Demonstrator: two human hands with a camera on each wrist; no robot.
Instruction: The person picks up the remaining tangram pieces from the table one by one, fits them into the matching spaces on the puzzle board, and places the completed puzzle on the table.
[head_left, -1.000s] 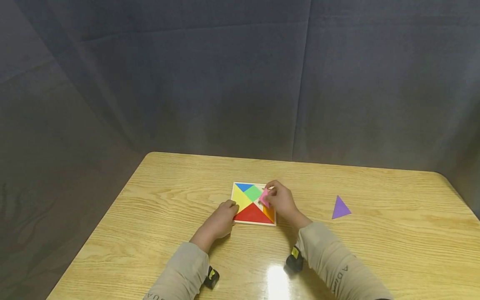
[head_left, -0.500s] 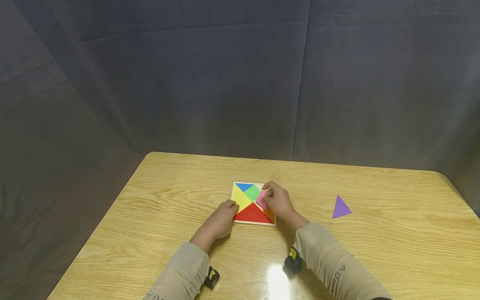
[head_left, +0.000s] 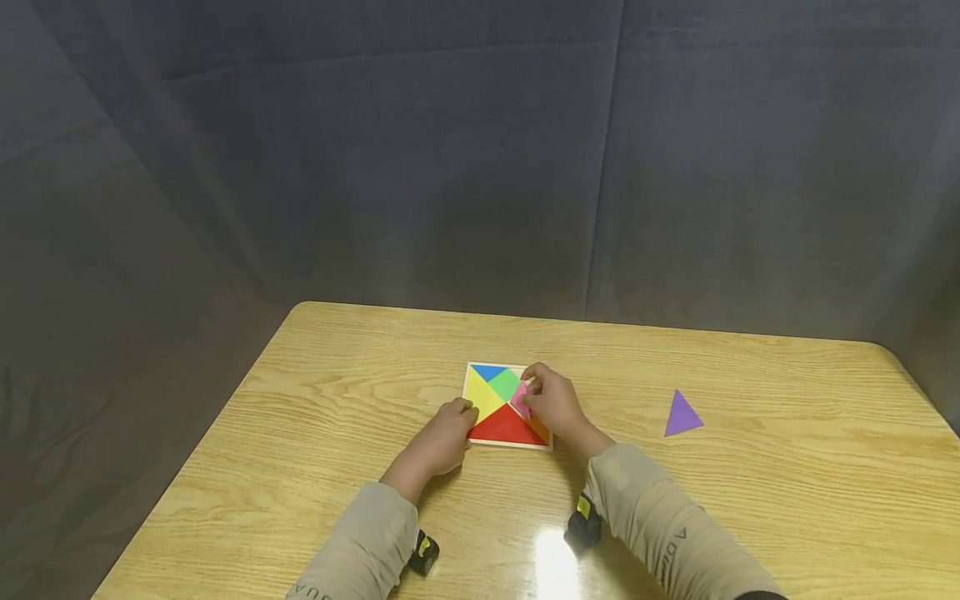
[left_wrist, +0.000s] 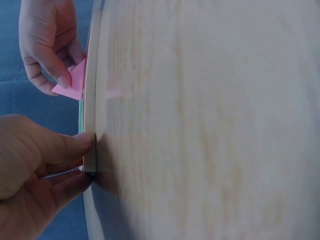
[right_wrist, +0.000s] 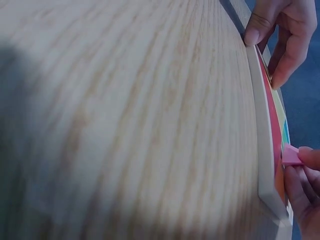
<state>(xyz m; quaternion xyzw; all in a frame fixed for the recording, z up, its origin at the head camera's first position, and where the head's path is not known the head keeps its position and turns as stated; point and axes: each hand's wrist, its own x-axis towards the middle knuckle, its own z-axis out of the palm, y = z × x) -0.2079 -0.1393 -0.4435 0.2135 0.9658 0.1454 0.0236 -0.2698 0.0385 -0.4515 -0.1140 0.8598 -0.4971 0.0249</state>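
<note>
A tangram tray with a pale wooden rim lies on the table. Yellow, red, green, blue and orange pieces lie in it. My left hand grips its near left corner, the thumb on the rim. On the tray's right side, my right hand pinches a pink piece between thumb and fingers. That piece stands tilted above the rim in the left wrist view. The right hand covers the tray's far right part.
A purple triangle lies by itself on the wooden table, right of the tray. Behind the table's far edge hangs a dark cloth. Each wrist wears a small black camera.
My right hand has shifted slightly left with the pink piece, bringing it beside the green one. The left hand stays on the tray's corner, and the purple triangle has not moved.
</note>
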